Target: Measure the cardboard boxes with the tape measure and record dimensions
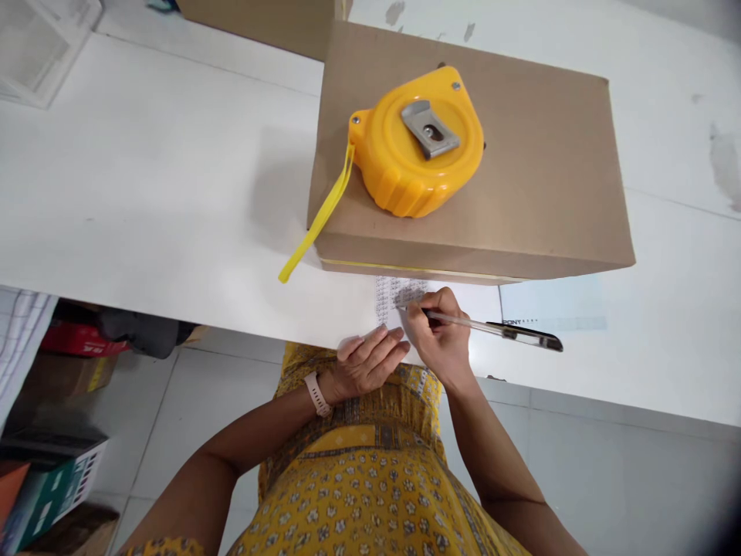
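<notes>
tape measure (pixel 417 143): yellow, grey clip | box (pixel 538 170): brown | table (pixel 144 177): white | dress (pixel 370 494): yellow, floral

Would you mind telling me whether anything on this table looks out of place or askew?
The yellow strap of the tape measure hangs over the edge of the cardboard box, and grey smudges stain the white table.

1. At 12 o'clock from the right hand (pixel 441 344), the flat brown cardboard box (pixel 549 170) bars the way, with the round yellow plastic tape measure (pixel 399 166) on top.
2. At 10 o'clock, the white tabletop (pixel 144 193) lies open.
3. At 3 o'clock, only the clear plastic pen (pixel 492 328) juts out.
</notes>
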`<action>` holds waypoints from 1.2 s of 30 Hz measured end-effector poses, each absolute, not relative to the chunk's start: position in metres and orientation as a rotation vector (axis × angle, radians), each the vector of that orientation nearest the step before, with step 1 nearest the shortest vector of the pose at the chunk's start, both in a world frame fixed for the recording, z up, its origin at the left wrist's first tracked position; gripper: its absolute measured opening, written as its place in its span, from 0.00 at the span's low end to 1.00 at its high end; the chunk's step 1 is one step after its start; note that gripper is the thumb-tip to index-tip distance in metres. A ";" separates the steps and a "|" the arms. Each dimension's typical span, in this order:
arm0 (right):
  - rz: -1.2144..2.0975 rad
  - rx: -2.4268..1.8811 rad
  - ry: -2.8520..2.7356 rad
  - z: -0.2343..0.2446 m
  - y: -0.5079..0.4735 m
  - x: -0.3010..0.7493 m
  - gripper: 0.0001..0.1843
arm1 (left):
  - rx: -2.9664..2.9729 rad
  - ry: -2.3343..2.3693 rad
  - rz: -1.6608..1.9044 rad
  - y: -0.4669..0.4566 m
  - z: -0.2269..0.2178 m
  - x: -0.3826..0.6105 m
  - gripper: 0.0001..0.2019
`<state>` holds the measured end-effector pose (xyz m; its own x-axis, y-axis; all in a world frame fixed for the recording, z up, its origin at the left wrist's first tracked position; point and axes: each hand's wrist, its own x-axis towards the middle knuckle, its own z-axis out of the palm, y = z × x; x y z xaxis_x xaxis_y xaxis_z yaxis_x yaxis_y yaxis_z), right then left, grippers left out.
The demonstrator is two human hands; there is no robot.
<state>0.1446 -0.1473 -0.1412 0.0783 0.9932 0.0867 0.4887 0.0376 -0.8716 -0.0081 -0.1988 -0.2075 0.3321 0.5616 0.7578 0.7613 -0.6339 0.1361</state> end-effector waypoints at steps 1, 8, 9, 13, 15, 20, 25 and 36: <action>0.800 -1.561 -1.521 -0.141 -0.147 0.145 0.10 | -2.360 -1.197 -1.189 -0.199 -0.207 -0.008 0.10; 0.769 -1.554 -1.513 -0.144 -0.147 0.145 0.11 | -2.377 -1.186 -1.187 -0.200 -0.208 -0.009 0.08; 0.767 -1.557 -1.517 -0.144 -0.147 0.146 0.11 | -2.377 -1.188 -1.189 -0.200 -0.208 -0.009 0.08; 0.764 -1.567 -1.537 -0.145 -0.147 0.147 0.11 | -2.369 -1.196 -1.177 -0.200 -0.209 -0.009 0.08; 0.773 -1.559 -1.540 -0.145 -0.147 0.147 0.11 | -2.366 -1.195 -1.172 -0.200 -0.209 -0.009 0.08; 0.785 -1.538 -1.529 -0.145 -0.147 0.147 0.11 | -2.355 -1.190 -1.198 -0.199 -0.208 -0.008 0.09; 0.773 -1.555 -1.518 -0.146 -0.147 0.146 0.11 | -2.356 -1.188 -1.204 -0.199 -0.208 -0.008 0.08; 0.765 -1.545 -1.498 -0.145 -0.146 0.145 0.11 | -2.356 -1.191 -1.194 -0.200 -0.211 -0.007 0.08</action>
